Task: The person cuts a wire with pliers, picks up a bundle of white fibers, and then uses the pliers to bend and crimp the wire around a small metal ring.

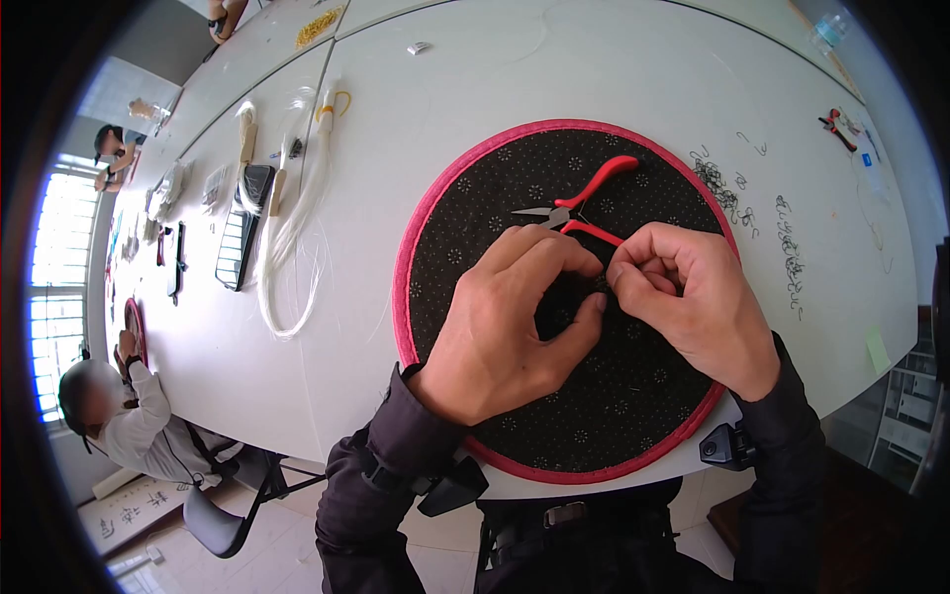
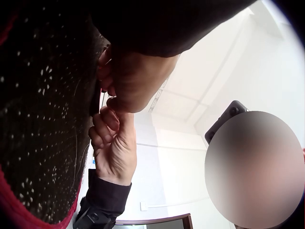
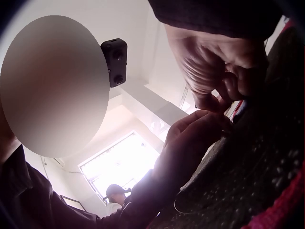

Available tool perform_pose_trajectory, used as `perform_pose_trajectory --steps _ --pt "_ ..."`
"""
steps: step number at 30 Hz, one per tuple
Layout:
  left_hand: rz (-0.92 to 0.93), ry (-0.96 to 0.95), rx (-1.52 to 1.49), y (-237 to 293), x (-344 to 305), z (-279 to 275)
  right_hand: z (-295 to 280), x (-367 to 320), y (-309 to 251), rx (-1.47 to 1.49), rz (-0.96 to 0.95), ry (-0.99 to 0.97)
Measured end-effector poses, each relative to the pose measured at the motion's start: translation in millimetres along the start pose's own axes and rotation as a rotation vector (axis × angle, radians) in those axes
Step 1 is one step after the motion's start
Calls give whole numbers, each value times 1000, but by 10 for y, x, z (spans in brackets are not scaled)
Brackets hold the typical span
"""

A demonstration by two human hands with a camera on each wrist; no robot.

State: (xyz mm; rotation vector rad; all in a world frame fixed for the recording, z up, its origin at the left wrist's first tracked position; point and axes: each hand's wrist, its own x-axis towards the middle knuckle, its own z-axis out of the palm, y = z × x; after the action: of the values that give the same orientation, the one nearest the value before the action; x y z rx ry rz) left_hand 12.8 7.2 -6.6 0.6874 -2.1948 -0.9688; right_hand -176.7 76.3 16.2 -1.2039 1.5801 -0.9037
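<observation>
Both hands meet above a round black mat (image 1: pixel 554 431) with small white flower prints and a pink-red edge. The left hand (image 1: pixel 505 322) is bent, its thumb and index fingertips close together at a tiny dark piece. The right hand (image 1: pixel 698 297) pinches with thumb and index finger right beside them, its other fingers curled in. What it pinches is too small to tell. A fine pale strand (image 3: pixel 177 206) curves near the mat below the hands in the right wrist view. Red-handled pliers (image 1: pixel 569 213) lie on the mat just beyond the fingertips, jaws pointing left.
Small dark wire-like pieces (image 1: pixel 714 186) lie scattered right of the mat, with a longer row (image 1: pixel 789 247) beyond. Leftward are bundles of pale fibre (image 1: pixel 315 188) and a phone (image 1: pixel 242 228). Another red-handled tool (image 1: pixel 839 131) lies far right. A person (image 1: pixel 148 421) sits at the left.
</observation>
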Motion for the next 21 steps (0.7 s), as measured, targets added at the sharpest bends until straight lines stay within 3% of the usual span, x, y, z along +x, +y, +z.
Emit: perform_pose_trajectory --steps 21 --pt "-48 22 -62 15 -1 -7 12 -8 5 34 -4 -21"
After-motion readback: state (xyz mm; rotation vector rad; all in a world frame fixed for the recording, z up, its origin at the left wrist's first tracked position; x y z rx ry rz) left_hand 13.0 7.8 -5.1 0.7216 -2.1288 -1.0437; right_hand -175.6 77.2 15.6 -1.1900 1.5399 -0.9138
